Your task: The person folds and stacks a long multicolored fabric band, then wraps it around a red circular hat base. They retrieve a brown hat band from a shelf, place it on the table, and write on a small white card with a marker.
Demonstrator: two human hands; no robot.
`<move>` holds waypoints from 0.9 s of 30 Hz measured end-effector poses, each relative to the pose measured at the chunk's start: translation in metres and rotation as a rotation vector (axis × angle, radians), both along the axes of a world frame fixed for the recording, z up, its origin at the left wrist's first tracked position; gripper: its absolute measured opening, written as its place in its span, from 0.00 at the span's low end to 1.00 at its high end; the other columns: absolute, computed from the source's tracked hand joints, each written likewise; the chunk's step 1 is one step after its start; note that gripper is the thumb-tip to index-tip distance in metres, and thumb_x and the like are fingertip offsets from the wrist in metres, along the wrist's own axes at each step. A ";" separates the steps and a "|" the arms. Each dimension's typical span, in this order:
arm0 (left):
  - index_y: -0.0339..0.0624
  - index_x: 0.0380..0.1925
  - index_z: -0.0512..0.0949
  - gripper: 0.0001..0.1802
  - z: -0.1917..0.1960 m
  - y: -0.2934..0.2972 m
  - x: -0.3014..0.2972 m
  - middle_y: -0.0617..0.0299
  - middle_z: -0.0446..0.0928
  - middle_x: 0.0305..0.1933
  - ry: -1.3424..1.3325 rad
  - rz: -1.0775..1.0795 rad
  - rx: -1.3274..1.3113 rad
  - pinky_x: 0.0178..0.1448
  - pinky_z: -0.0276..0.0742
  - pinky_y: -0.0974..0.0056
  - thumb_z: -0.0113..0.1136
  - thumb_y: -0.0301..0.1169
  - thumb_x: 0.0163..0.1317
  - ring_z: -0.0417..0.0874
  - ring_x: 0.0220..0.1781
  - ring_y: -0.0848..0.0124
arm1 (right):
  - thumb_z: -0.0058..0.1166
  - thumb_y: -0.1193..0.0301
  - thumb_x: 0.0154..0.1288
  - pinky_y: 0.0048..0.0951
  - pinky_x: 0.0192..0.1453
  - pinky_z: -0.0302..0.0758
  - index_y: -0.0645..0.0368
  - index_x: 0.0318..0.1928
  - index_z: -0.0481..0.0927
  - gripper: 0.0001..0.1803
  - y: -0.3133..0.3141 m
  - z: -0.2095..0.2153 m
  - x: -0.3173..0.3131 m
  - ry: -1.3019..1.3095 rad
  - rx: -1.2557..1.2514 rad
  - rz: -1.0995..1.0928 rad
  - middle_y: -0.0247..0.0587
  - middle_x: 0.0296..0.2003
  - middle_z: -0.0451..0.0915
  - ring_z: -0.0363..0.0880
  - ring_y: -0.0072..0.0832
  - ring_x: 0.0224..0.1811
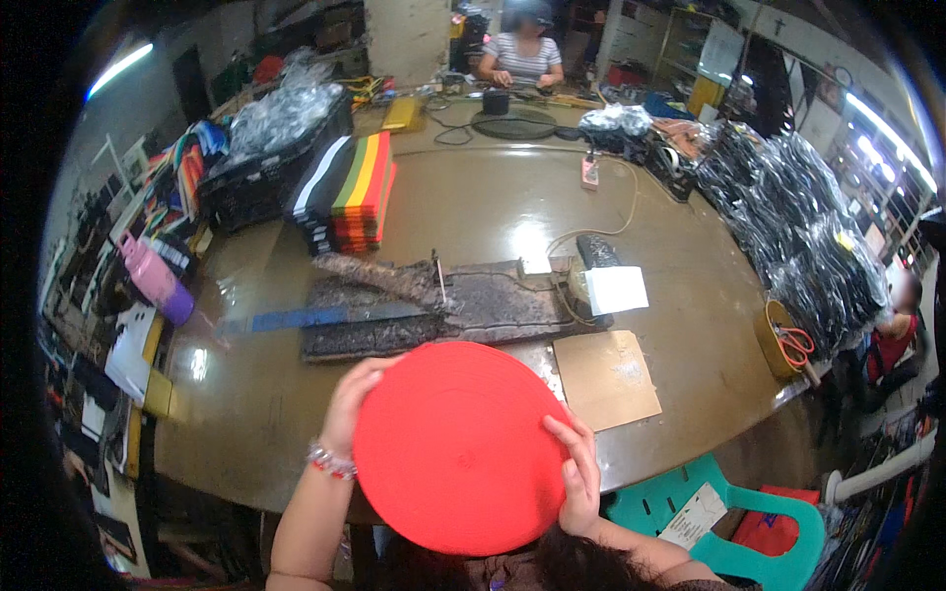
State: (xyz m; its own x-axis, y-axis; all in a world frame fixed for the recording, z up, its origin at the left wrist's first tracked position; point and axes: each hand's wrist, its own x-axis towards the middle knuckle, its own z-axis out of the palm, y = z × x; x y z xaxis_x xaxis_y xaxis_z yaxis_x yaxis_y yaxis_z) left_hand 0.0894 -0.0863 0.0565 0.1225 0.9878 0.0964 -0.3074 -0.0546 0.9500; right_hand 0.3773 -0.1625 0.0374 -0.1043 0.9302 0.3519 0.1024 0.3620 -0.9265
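Observation:
A large round red coil (pixel 458 443), wound in fine rings like a roll of webbing, is held up close in front of me over the near table edge. My left hand (pixel 357 402), a beaded bracelet at its wrist, grips the coil's left rim. On the opposite rim my right hand (pixel 579 471) holds on with bent fingers. Just beyond the coil lies a dark, scorched-looking board (pixel 493 300) with a blue strip (pixel 296 318) running out to the left. A brown cardboard piece (pixel 606 379) rests beside the coil on the right.
Stacked striped strips (pixel 365 187) and a black crate (pixel 266 167) of plastic-wrapped goods stand at the far left. A pink-purple bottle (pixel 158 281) is at the left edge. Black bagged bundles (pixel 798 227) line the right. A green chair (pixel 778 512) is near right. Another person (pixel 522 54) sits opposite.

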 end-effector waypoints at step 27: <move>0.40 0.22 0.74 0.08 0.117 -0.064 0.056 0.54 0.80 0.37 1.025 0.507 0.730 0.60 0.71 0.46 0.65 0.24 0.51 0.81 0.54 0.51 | 0.60 0.77 0.54 0.30 0.37 0.78 0.66 0.36 0.82 0.08 0.285 0.099 0.103 -0.920 0.041 -0.166 0.50 0.32 0.83 0.83 0.32 0.30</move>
State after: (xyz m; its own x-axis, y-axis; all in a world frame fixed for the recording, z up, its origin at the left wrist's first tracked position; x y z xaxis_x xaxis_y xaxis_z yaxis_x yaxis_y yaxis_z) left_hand 0.1453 -0.1508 0.1731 0.0963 0.7086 0.6990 0.7187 -0.5353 0.4437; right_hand 0.4803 0.1223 0.1362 -0.2246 0.9469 0.2300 0.8424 0.3074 -0.4426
